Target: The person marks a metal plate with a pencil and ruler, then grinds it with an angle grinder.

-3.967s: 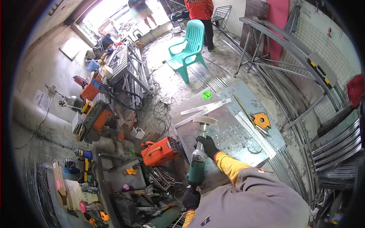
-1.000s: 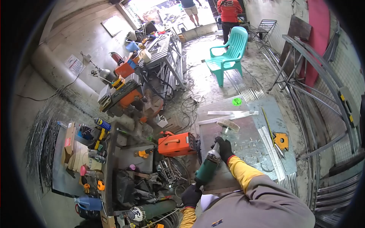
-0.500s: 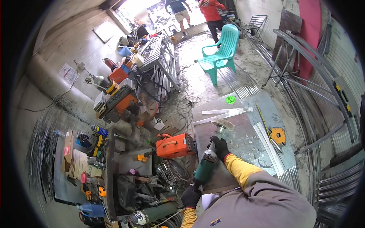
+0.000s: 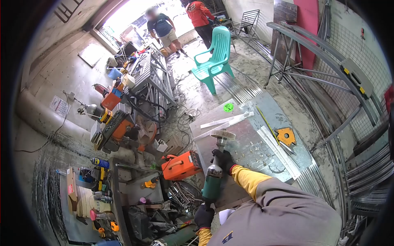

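Observation:
Gloved in black, my left hand (image 4: 204,215) is wrapped round the rear handle of a green angle grinder (image 4: 212,182). My right hand (image 4: 223,161), also in a black glove, grips it further forward, close behind the head. At the grinder's far end a round, pale-edged disc (image 4: 223,134) is held up over the metal sheet (image 4: 246,141), overlapping it in this view. Small metal bits (image 4: 245,153) are scattered on the sheet. Long metal strips (image 4: 279,153), a thin yellow stick (image 4: 266,124) and an orange magnetic welding square (image 4: 285,136) lie to the right.
An orange machine (image 4: 182,165) stands left of the sheet. Beyond are a green plastic chair (image 4: 214,59) and two people, one in a red top (image 4: 199,13), one in a dark shirt (image 4: 161,25). A metal frame (image 4: 324,47) stands right; tools crowd the left bench (image 4: 76,223).
The view has swung, so most things sit further left. Both hands still hold the grinder, which points more nearly straight ahead. The person in the dark shirt has changed posture, leaning over.

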`<state>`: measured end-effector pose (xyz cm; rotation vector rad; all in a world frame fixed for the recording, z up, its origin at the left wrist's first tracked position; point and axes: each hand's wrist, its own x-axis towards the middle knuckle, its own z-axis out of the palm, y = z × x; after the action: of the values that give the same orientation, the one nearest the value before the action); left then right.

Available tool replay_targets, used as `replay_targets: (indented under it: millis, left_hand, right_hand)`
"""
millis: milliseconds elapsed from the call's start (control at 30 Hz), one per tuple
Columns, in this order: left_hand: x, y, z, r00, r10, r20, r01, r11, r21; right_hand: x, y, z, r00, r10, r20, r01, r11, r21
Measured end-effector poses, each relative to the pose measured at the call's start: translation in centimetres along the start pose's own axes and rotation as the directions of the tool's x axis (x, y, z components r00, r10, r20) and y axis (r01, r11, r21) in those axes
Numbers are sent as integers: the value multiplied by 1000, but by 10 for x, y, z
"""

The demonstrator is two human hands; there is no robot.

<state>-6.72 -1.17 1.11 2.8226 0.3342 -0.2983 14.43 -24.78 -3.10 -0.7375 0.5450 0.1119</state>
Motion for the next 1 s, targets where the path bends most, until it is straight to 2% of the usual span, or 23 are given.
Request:
replay_targets:
  millis: [533, 600, 700, 833, 967, 1000]
  left_hand:
    - [3, -5, 7, 1000, 26, -12, -25, 1000, 18]
    - [3, -6, 10, 1000, -8, -25, 9, 999, 43]
    - [2, -10, 15, 997, 37, -70, -34, 999, 40]
    - [2, -11, 14, 996, 79, -47, -77, 996, 50]
    - [10, -24, 26, 992, 109, -68, -102, 990, 99]
    - [10, -27, 27, 988, 130, -79, -121, 987, 102]
  right_hand:
    - [2, -1, -1, 1000, 7, 11, -7, 1000, -3]
    - [-3, -5, 1, 1000, 3, 6, -3, 1000, -1]
    - [3, 0, -3, 999, -22, 44, 24, 998, -52]
    - [-7, -5, 3, 999, -29, -25, 28, 1000, -10]
    - [-9, -8, 1, 998, -45, 32, 47, 997, -54]
    - [-22, -20, 3, 999, -36, 34, 41, 983, -181]
